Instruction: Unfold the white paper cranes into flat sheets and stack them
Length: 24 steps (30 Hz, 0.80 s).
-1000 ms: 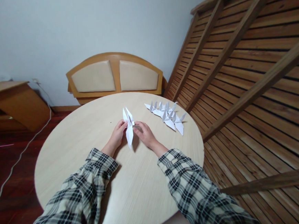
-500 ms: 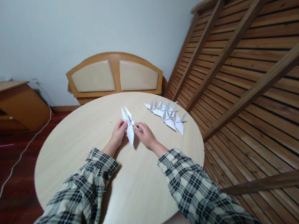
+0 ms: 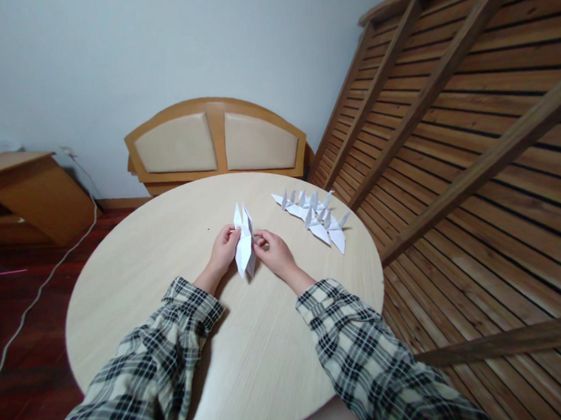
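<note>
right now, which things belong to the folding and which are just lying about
In hand: white folded paper, pinched between left hand and right hand; round table under it.
Lying about: row of folded paper figures, chair, white cable, wooden cabinet.

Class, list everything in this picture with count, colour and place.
folded paper: one, white, pinched between both hands, mid-table
paper cranes: several, white, in a row on the table's right side
table: one, pale wood, round, centre
chair back: one, tan with beige pads, behind the table
desk: one, brown, far left
cable: one, white, on the floor left
slatted frame: one, brown wood, right
left hand: one, plaid-sleeved, gripping the paper's left
right hand: one, plaid-sleeved, gripping the paper's right
</note>
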Each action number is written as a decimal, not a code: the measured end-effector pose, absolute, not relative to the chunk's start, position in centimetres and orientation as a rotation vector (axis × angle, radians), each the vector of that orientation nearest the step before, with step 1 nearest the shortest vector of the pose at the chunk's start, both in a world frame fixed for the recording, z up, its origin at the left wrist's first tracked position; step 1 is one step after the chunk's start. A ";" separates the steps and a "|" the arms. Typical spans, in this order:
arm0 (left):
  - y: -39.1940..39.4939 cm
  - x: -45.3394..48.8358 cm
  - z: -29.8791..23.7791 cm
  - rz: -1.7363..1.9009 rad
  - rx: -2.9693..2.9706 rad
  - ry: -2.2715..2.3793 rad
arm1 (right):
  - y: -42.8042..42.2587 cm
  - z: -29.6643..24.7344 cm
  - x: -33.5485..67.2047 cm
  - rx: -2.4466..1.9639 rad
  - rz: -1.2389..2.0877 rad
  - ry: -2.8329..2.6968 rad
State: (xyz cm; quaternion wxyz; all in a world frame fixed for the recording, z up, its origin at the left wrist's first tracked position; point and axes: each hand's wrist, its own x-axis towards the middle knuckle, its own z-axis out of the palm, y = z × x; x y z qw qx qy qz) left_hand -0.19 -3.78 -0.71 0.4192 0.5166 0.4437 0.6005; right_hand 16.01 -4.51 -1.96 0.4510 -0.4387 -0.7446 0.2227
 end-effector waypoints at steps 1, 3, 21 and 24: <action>-3.9 -0.2 -0.6 1.492 1.293 1.111 | -4.5 -1.9 16.0 -1.110 0.540 -1.841; -4.0 -0.1 -0.4 1.466 1.284 1.100 | -4.6 -1.8 16.1 -1.165 0.505 -1.852; -4.9 0.0 0.3 1.321 1.357 1.033 | -3.5 -2.4 15.9 -1.021 0.848 -1.479; -4.7 -0.1 -0.2 1.370 1.299 1.069 | -3.0 -2.5 16.1 -0.993 0.907 -1.374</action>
